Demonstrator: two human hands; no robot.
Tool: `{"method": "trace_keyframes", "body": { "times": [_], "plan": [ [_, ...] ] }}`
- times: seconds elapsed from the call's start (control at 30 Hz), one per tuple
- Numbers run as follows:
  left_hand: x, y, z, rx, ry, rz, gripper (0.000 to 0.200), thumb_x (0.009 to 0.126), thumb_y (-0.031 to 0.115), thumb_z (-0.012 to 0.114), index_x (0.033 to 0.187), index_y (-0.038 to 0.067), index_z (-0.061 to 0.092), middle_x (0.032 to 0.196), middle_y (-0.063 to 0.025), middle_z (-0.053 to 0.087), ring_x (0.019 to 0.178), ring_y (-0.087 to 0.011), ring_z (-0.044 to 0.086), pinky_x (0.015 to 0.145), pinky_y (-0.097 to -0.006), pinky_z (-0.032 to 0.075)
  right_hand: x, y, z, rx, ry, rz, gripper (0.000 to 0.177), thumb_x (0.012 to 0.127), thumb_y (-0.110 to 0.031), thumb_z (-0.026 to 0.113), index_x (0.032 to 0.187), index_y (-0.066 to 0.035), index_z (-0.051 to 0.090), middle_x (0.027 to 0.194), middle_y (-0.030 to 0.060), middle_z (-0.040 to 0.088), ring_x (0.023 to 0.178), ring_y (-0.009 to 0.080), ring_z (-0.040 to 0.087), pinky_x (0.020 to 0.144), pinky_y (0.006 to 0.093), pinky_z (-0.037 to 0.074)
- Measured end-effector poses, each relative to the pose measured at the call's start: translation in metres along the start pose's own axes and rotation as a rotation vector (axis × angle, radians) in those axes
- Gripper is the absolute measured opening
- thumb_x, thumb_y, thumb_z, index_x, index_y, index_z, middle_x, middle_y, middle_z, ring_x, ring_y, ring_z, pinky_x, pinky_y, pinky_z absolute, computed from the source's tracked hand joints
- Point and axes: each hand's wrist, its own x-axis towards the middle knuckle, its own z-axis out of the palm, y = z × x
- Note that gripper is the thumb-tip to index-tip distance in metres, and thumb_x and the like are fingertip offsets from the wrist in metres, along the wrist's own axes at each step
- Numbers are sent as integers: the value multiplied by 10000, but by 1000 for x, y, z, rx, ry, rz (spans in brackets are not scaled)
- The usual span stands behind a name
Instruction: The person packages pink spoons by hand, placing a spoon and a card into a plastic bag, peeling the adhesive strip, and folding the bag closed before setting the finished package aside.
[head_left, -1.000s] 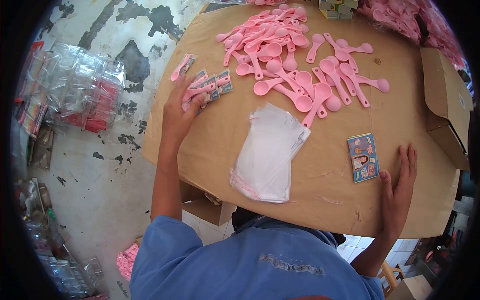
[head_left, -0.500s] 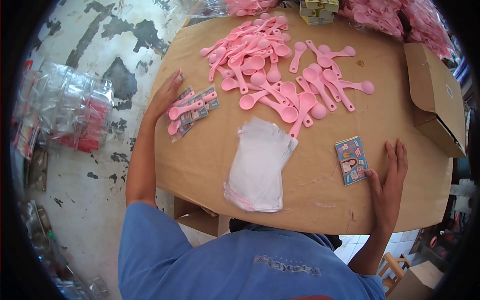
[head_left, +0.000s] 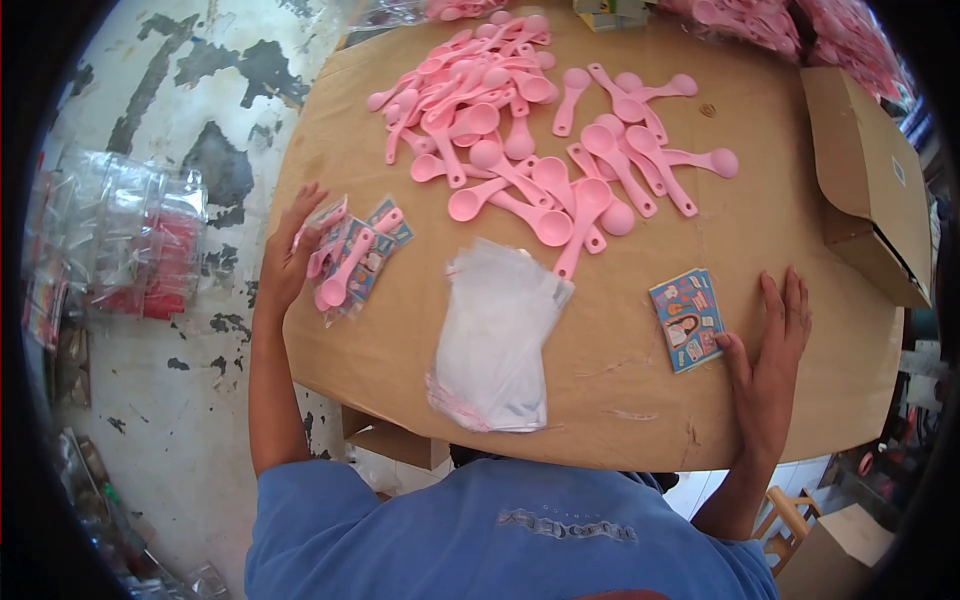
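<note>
My left hand (head_left: 287,252) rests with spread fingers at the left table edge, against several bagged pink spoons with blue cards (head_left: 350,262). At the right, my right hand (head_left: 768,350) lies open on the table, its thumb touching a stack of blue printed cards (head_left: 687,322). Between the hands lies a pile of clear plastic bags (head_left: 492,345). Beyond them, loose pink spoons (head_left: 603,145) are scattered, and a denser heap of pink spoons (head_left: 470,80) sits farther back.
An opened cardboard box (head_left: 870,180) stands on the brown-covered table (head_left: 620,430) at the right. Bags of pink spoons (head_left: 745,25) lie at the back. Plastic packaging (head_left: 130,235) is left of the table; a wooden stool (head_left: 790,520) stands below right.
My left hand has moved nearer to me and now touches the bagged spoons, which are bunched differently. The whole view has shifted slightly. My right hand stays by the cards.
</note>
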Motion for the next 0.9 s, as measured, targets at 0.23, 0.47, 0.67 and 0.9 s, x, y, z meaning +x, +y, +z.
{"method": "trace_keyframes", "body": {
  "times": [0.23,0.47,0.67,0.9],
  "plan": [
    [-14,48,6,-97,149,24,416,1065,262,566,1384,0,612,1429,-167,619,1366,-273,553,1155,-389,392,0,0,1,-5,18,2,763,907,-412,718,1540,-96,433,1668,186,256,1562,370,195,1259,566,121],
    [-22,73,9,-89,159,71,390,1059,242,580,1332,-31,633,1307,-162,687,1236,-243,629,1084,-378,446,-1,6,2,7,26,-9,761,909,-422,714,1542,-105,436,1668,189,254,1563,369,192,1259,562,122],
    [-31,83,20,-132,219,67,379,1048,230,600,1316,-35,634,1205,-150,705,1154,-218,639,1055,-362,452,-1,7,2,13,16,-15,731,932,-415,691,1542,-103,437,1670,190,252,1564,371,189,1259,558,122],
    [-59,88,18,-52,479,45,341,1081,225,558,843,-15,605,818,-36,532,716,-102,467,665,-258,364,-1,8,2,5,12,-13,599,1014,-373,597,1526,-94,458,1665,196,265,1563,374,192,1256,560,126]
  ]
}}
